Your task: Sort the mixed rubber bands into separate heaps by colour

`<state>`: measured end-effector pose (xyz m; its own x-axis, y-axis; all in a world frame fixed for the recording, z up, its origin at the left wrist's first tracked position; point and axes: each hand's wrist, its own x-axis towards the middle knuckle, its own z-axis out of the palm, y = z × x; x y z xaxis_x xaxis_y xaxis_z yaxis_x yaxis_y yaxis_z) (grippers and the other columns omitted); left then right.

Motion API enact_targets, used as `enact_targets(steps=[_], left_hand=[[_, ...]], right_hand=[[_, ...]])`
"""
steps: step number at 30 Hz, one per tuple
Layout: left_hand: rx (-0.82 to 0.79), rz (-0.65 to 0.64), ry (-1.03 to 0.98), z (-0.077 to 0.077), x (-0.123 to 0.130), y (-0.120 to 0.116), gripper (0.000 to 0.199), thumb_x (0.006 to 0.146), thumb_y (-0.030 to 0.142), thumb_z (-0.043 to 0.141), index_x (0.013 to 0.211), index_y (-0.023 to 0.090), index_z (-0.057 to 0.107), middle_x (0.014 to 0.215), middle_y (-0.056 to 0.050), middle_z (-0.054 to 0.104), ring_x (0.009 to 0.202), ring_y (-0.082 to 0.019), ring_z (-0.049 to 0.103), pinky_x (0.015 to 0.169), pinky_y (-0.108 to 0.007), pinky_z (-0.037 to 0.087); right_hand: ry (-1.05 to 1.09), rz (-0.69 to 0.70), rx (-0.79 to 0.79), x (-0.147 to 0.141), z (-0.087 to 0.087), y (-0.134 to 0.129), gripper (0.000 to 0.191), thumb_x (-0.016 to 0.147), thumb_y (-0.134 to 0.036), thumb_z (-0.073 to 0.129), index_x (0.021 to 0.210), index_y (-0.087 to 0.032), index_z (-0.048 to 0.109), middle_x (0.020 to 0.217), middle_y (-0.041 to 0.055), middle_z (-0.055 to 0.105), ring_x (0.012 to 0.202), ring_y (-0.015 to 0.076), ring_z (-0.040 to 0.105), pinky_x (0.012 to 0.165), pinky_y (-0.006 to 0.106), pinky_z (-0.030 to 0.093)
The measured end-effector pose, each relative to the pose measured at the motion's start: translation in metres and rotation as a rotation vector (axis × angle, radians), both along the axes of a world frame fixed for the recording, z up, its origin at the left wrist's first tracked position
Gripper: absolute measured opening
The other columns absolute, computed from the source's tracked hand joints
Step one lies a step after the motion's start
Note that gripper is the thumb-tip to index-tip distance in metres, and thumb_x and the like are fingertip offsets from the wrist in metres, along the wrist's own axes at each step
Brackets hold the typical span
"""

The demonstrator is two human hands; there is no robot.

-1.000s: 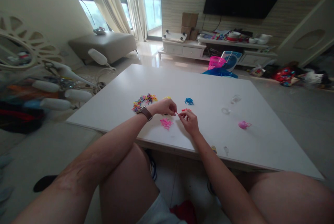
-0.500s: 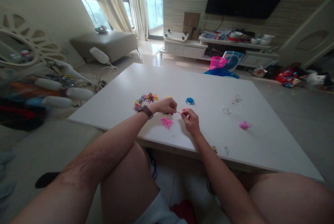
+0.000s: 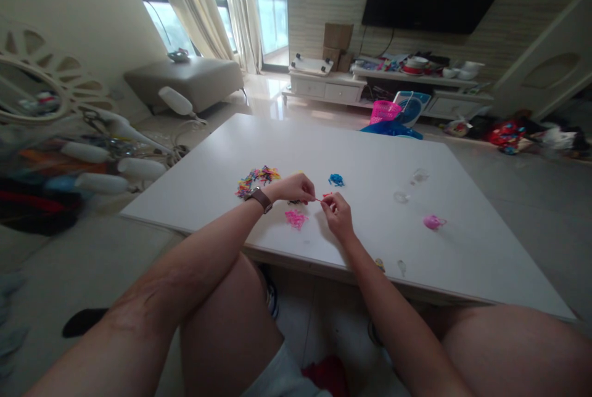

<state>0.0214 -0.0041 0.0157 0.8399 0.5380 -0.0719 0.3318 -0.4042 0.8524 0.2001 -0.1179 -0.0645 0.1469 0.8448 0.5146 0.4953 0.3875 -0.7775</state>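
Note:
Between my two hands a short, thin red band [image 3: 319,200] is held taut over the white table [image 3: 398,150]. My left hand [image 3: 300,187], with a brown-strapped watch on its wrist, pinches one end. The other end is in the fingertips of my right hand [image 3: 337,209]. Small heaps of coloured bands lie around them: pink [image 3: 296,219] nearest me, blue [image 3: 336,180] farther back, and a mixed heap [image 3: 259,180] left of my left hand. A few red pieces [image 3: 327,195] show just behind my right fingers. My left hand partly covers a yellow and dark heap.
On the right of the table are a pink object [image 3: 433,222], a clear container [image 3: 420,175] and a clear ring [image 3: 401,197]. Two small items, one yellowish [image 3: 380,264], lie near the front edge. Beyond the far edge stands a pink basket [image 3: 385,111].
Almost nothing differs. Both hands stay in place with the red band pinched between them; the view has shifted very slightly.

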Motion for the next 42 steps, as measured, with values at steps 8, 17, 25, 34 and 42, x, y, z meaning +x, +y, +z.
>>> enact_targets(steps=[8,17,25,34,42], left_hand=[[-0.050,-0.021,-0.061,-0.0022,0.0026,0.0016,0.018,0.076,0.024,0.076,0.085,0.008,0.076,0.065,-0.007,0.071,0.057,-0.012,0.065,0.053,-0.019,0.048],[0.017,0.019,-0.070,-0.0037,-0.0015,0.0015,0.028,0.077,0.025,0.076,0.099,0.009,0.077,0.069,-0.007,0.072,0.060,-0.013,0.066,0.054,-0.019,0.047],[0.131,0.035,-0.010,-0.0029,0.0013,-0.0003,0.022,0.075,0.025,0.075,0.091,0.010,0.079,0.079,-0.009,0.075,0.064,-0.012,0.066,0.058,-0.019,0.048],[0.073,0.031,0.004,0.0001,0.0015,-0.0046,0.020,0.083,0.027,0.069,0.090,0.009,0.077,0.065,-0.007,0.071,0.059,-0.013,0.067,0.053,-0.018,0.046],[0.043,0.065,-0.012,-0.0010,0.0010,-0.0036,0.016,0.083,0.024,0.068,0.084,0.009,0.073,0.067,-0.007,0.071,0.060,-0.014,0.067,0.054,-0.020,0.048]], right_hand=[[0.051,-0.023,-0.014,0.0001,0.0016,-0.0014,0.013,0.092,-0.030,0.059,0.083,-0.021,0.062,0.089,0.0032,0.064,0.073,0.0156,0.055,0.058,0.028,0.040],[0.060,-0.017,-0.021,-0.0007,0.0027,-0.0017,0.013,0.093,-0.030,0.059,0.084,-0.021,0.062,0.088,0.0030,0.064,0.071,0.0149,0.054,0.057,0.028,0.040],[0.043,-0.029,-0.021,-0.0001,0.0027,-0.0015,0.016,0.093,-0.033,0.059,0.083,-0.021,0.062,0.088,0.0033,0.064,0.072,0.0152,0.055,0.058,0.028,0.041],[0.054,-0.030,-0.022,-0.0011,0.0035,-0.0018,0.016,0.093,-0.034,0.059,0.084,-0.021,0.063,0.088,0.0034,0.065,0.072,0.0155,0.057,0.057,0.028,0.041],[0.011,-0.203,0.057,0.0042,0.0032,-0.0027,0.013,0.093,-0.027,0.056,0.082,-0.021,0.060,0.081,0.0019,0.060,0.074,0.0174,0.055,0.063,0.030,0.041]])
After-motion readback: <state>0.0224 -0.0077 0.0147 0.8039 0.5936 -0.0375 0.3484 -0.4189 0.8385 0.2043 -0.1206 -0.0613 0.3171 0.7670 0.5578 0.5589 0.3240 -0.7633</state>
